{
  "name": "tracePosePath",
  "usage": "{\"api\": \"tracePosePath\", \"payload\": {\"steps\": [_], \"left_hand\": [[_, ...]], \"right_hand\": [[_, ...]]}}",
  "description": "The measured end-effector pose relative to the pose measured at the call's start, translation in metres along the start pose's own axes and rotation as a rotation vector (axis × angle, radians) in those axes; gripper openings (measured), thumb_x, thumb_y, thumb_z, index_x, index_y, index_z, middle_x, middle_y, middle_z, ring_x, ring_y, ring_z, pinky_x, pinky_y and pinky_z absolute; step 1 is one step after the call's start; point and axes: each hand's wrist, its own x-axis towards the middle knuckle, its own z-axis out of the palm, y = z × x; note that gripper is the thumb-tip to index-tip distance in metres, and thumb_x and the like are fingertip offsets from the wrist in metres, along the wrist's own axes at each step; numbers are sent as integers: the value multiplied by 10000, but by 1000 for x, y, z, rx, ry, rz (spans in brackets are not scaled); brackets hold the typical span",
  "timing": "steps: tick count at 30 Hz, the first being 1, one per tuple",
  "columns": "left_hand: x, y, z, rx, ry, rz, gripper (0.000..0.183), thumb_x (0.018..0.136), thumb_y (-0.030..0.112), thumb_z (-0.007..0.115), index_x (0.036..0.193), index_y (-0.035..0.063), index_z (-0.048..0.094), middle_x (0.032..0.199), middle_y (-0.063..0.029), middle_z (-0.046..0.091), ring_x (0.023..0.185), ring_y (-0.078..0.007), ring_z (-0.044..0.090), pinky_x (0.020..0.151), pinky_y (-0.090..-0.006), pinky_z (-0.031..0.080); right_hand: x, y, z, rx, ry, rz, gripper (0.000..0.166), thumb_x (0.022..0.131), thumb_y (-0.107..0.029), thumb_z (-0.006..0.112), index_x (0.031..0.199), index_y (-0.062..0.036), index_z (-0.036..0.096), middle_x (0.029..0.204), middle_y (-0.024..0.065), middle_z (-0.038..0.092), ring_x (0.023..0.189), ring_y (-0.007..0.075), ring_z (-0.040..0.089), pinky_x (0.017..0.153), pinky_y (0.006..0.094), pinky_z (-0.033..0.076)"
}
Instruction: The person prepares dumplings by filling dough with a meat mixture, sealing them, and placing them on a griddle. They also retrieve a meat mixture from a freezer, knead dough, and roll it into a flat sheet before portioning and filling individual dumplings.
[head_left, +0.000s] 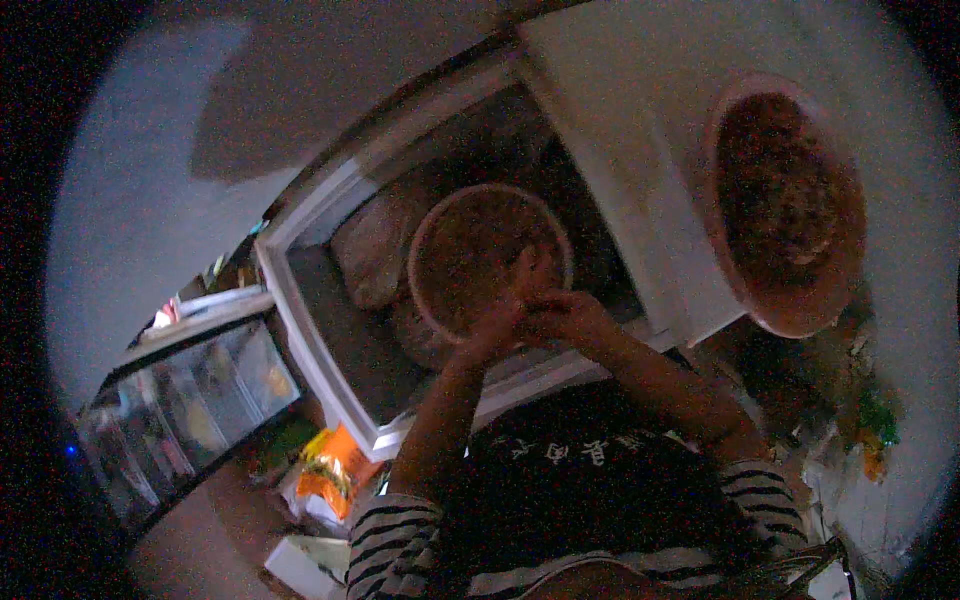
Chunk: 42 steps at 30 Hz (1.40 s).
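Note:
Both my hands reach over a round tub (415, 289) with a pale rim, standing inside an open chest freezer (319, 337). Brownish contents (472, 240) fill the tub, too dark to identify. My left hand (534, 274) stretches over the near right part of the tub, its fingers pointing away from me. Against its wrist or palm lies my right hand (555, 306), with its fingers bent. The dim, grainy picture does not show whether either hand holds anything. A pale, lumpy bundle (375, 244), perhaps a bag, lies left of the tub.
A pinkish basin (731, 270) with dark, clumped contents stands on the white surface (600, 97) right of the freezer opening. At left is a glass-topped display case (202, 405) with packages inside. An orange packet (334, 469) and a white box (307, 566) sit nearer me.

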Motion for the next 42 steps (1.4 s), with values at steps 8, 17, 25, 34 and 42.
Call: {"api": "tracePosePath", "payload": {"steps": [8, 17, 25, 34, 42], "left_hand": [[1, -78, -154, 158, 396, -199, 927, 809, 560, 567, 1456, 141, 54, 1479, -125, 196, 1252, -294, 399, 950, -386, 440], [63, -124, -285, 238, 506, -388, 870, 810, 516, 586, 1427, 125, 112, 1434, -120, 251, 1224, -282, 421, 943, -379, 441], [79, -117, -305, 257, 431, -447, 820, 812, 477, 603, 1401, 112, 164, 1394, -116, 299, 1200, -272, 440, 936, -373, 443], [64, -102, -290, 269, 466, -447, 764, 813, 433, 621, 1372, 96, 223, 1349, -111, 353, 1172, -260, 462, 929, -367, 445], [38, -69, -281, 262, 467, -392, 715, 815, 394, 638, 1345, 83, 275, 1309, -107, 402, 1147, -249, 482, 923, -360, 446]], "right_hand": [[166, 87, -19, -1038, 283, -180, 430, 712, -312, 775, 1039, -61, 651, 929, 69, 664, 865, 208, 620, 806, 387, 494], [235, 64, -50, -956, 169, 96, 436, 701, -297, 783, 1042, -62, 647, 944, 67, 659, 878, 206, 615, 815, 382, 491], [258, 48, -69, -783, 30, 185, 441, 692, -285, 791, 1044, -63, 644, 958, 65, 654, 889, 205, 610, 823, 378, 489], [275, 45, -37, -788, 83, 65, 449, 681, -270, 800, 1047, -65, 640, 973, 63, 649, 902, 203, 605, 832, 373, 486], [247, 34, 2, -752, 138, -7, 457, 672, -257, 807, 1050, -66, 636, 987, 61, 645, 914, 202, 601, 840, 369, 483]]}}
